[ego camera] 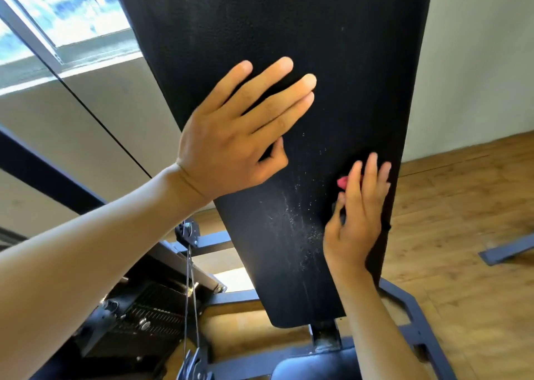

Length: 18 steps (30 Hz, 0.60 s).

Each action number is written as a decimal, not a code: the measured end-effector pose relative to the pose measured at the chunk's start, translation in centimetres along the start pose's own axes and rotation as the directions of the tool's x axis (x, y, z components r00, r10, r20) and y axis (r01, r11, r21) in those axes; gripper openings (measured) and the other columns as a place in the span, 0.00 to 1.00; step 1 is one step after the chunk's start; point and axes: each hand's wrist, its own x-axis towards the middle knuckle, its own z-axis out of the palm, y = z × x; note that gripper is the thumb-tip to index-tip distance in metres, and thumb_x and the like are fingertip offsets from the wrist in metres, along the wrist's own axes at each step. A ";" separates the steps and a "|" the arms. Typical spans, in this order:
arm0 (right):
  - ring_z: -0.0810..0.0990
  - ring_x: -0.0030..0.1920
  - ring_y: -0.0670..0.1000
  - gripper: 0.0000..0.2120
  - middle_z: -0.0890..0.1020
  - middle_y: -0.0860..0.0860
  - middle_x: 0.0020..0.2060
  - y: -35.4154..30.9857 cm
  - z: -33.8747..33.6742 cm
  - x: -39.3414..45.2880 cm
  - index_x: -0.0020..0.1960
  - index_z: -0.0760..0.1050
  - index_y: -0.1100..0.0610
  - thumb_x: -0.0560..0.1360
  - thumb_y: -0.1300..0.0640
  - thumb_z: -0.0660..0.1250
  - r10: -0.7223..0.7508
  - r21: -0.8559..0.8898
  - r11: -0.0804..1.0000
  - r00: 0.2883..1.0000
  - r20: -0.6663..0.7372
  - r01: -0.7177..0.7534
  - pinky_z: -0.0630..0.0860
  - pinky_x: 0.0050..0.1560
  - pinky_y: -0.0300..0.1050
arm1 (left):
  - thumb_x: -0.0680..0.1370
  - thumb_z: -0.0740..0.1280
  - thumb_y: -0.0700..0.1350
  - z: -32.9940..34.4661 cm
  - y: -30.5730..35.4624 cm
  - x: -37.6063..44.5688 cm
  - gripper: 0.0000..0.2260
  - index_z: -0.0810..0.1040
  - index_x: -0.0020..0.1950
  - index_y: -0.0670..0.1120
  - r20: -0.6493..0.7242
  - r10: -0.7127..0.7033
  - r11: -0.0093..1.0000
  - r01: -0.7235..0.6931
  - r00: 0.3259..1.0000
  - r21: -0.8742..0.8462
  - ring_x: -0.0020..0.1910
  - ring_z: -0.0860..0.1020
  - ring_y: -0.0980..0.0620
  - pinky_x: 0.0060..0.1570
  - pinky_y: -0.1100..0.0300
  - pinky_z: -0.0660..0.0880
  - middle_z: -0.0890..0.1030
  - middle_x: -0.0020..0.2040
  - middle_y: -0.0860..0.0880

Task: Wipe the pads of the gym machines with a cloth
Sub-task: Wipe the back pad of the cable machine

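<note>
A tall black back pad [289, 18] of a gym machine fills the middle of the head view, tilted toward me. My left hand [231, 142] lies flat on its left half with the fingers straight and spread. My right hand [358, 215] presses a cloth [343, 182] against the pad's lower right edge with straight fingers. The hand hides most of the cloth, leaving only a pink corner and a dark fringe in view. White specks [291, 215] dot the pad between my hands. Below, a black seat pad [315, 365] shows partly.
A weight stack [150, 316] with steel cables [190, 278] and pulleys stands at the lower left. The machine's blue-grey frame [410, 307] runs under the pad. To the right there is wooden floor [462, 206], and a window [57, 18] sits at the upper left.
</note>
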 end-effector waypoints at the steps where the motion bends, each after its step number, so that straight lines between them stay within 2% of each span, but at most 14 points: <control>1: 0.50 0.83 0.54 0.25 0.56 0.51 0.81 1.0 0.0 -1.9 0.80 0.59 0.60 0.84 0.68 0.57 0.036 -0.022 0.999 0.999 0.004 -0.036 0.53 0.81 0.58 | 0.77 0.66 0.42 0.1 0.1 0.1 0.23 0.78 0.73 0.44 -0.006 -0.003 1.000 0.003 1.000 0.000 0.74 0.73 0.44 0.73 0.45 0.69 0.76 0.73 0.49; 4: 0.51 0.83 0.57 0.27 0.52 0.47 0.83 2.4 -0.8 -6.7 0.81 0.54 0.60 0.84 0.66 0.56 0.173 -0.030 0.985 0.983 0.058 -0.171 0.55 0.80 0.64 | 0.77 0.66 0.41 0.1 -0.1 0.0 0.23 0.78 0.72 0.45 -0.009 -0.010 1.000 0.010 1.000 -0.017 0.73 0.74 0.45 0.72 0.45 0.70 0.76 0.73 0.50; 7: 0.52 0.83 0.58 0.24 0.56 0.49 0.82 1.5 -1.4 -6.4 0.80 0.58 0.64 0.85 0.63 0.55 0.256 0.020 0.966 0.964 0.069 -0.258 0.58 0.78 0.66 | 0.77 0.65 0.40 0.0 0.0 0.1 0.22 0.78 0.73 0.45 -0.007 -0.016 1.000 0.016 1.000 -0.015 0.74 0.74 0.45 0.72 0.45 0.70 0.76 0.73 0.49; 10: 0.52 0.83 0.58 0.22 0.59 0.54 0.80 -0.9 -1.6 -2.4 0.79 0.59 0.65 0.86 0.63 0.54 0.190 0.093 0.977 0.982 0.009 -0.190 0.56 0.81 0.61 | 0.77 0.64 0.40 0.0 0.0 0.2 0.22 0.79 0.72 0.45 -0.008 -0.019 1.000 0.019 1.000 -0.013 0.73 0.74 0.45 0.72 0.45 0.70 0.77 0.73 0.50; 13: 0.50 0.82 0.54 0.22 0.60 0.54 0.79 -1.9 -0.5 1.9 0.79 0.60 0.64 0.86 0.65 0.54 0.081 0.083 0.994 0.996 -0.045 -0.077 0.52 0.82 0.54 | 0.78 0.64 0.39 0.1 0.0 0.2 0.22 0.79 0.72 0.45 -0.013 -0.025 1.000 0.024 1.000 -0.016 0.73 0.74 0.45 0.73 0.45 0.69 0.77 0.73 0.50; 15: 0.51 0.82 0.53 0.20 0.61 0.54 0.78 -1.1 0.4 1.5 0.79 0.61 0.62 0.87 0.64 0.53 0.020 0.019 1.000 0.998 -0.055 -0.018 0.53 0.81 0.56 | 0.78 0.64 0.39 0.1 0.0 0.1 0.22 0.79 0.72 0.45 -0.011 -0.027 0.999 0.027 1.000 -0.017 0.74 0.74 0.45 0.73 0.45 0.69 0.77 0.73 0.50; 18: 0.51 0.83 0.55 0.24 0.57 0.53 0.80 1.2 -0.1 -3.1 0.81 0.56 0.59 0.86 0.65 0.54 0.049 -0.024 0.999 0.998 0.034 -0.048 0.55 0.81 0.60 | 0.79 0.63 0.39 0.1 0.0 0.1 0.21 0.78 0.72 0.45 0.005 -0.027 0.999 0.027 1.000 -0.032 0.74 0.73 0.45 0.73 0.45 0.69 0.76 0.73 0.50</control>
